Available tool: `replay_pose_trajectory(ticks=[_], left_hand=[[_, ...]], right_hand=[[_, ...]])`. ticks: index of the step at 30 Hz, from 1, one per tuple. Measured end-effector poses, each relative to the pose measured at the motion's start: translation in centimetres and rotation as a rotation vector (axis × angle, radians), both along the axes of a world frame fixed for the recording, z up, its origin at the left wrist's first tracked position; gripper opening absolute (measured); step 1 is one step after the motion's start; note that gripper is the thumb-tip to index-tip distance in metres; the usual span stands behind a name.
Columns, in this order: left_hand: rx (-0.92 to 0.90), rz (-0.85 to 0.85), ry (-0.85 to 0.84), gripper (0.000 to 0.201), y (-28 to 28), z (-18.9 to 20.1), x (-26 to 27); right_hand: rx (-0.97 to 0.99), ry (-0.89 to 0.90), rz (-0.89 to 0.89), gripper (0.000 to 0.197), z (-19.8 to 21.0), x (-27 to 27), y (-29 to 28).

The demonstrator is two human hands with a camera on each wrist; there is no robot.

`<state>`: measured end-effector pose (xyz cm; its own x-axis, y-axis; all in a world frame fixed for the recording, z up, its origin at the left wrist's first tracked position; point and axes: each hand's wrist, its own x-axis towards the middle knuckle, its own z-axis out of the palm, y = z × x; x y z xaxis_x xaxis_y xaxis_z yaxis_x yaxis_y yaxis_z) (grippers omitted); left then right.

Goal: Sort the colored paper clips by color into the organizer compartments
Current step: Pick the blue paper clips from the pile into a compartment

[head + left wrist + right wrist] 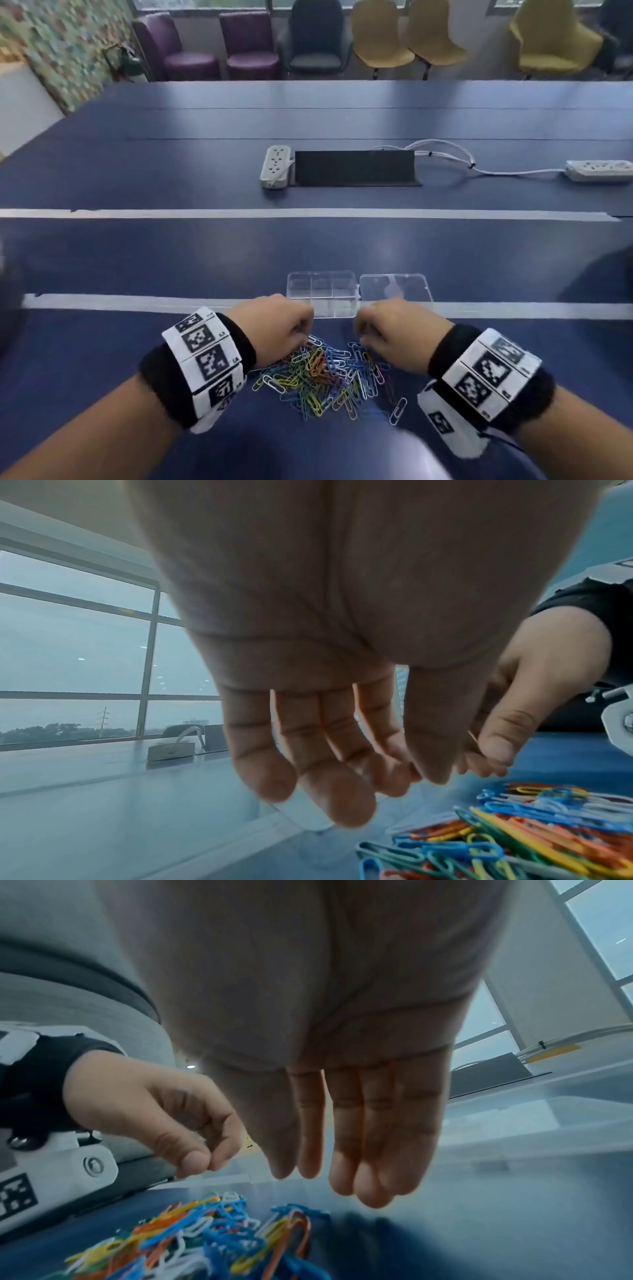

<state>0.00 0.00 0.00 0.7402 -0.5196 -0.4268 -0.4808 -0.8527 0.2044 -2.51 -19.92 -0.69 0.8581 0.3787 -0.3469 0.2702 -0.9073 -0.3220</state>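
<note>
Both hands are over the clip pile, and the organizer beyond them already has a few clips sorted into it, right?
Not quite. The left hand and right hand are over the clip pile, and the organizer does lie beyond them, but the head view shows its clear compartments with no clips in them; the clips are all on the table.

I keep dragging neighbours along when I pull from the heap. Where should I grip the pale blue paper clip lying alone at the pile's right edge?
Pinch the pale blue paper clip across its two long wire sides, from above with the right hand. It lies flat on the dark blue table, seemingly clear of the mixed pile of coloured paper clips, so fingertips likely fit either side.
</note>
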Motion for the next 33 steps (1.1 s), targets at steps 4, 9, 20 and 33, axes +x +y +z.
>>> replay_pose_trajectory(ticks=[4,9,20,33], left_hand=[[0.044,-0.004,-0.042,0.011,-1.4,-0.3,0.5],[0.117,0.009,-0.016,0.018,-2.2,-0.5,0.6],[0.064,-0.012,-0.077,0.025,-2.0,-0.8,-0.9],[-0.062,0.029,-0.041,0.006,-1.6,-0.8,-0.7]], right_hand=[[-0.062,-0.006,0.014,0.019,-0.6,0.5,0.9],[-0.072,-0.024,0.001,0.025,-1.2,0.4,1.5],[0.076,-0.096,-0.104,0.032,0.0,-1.2,1.3],[0.049,-0.023,-0.026,0.019,-0.2,-1.5,1.4]])
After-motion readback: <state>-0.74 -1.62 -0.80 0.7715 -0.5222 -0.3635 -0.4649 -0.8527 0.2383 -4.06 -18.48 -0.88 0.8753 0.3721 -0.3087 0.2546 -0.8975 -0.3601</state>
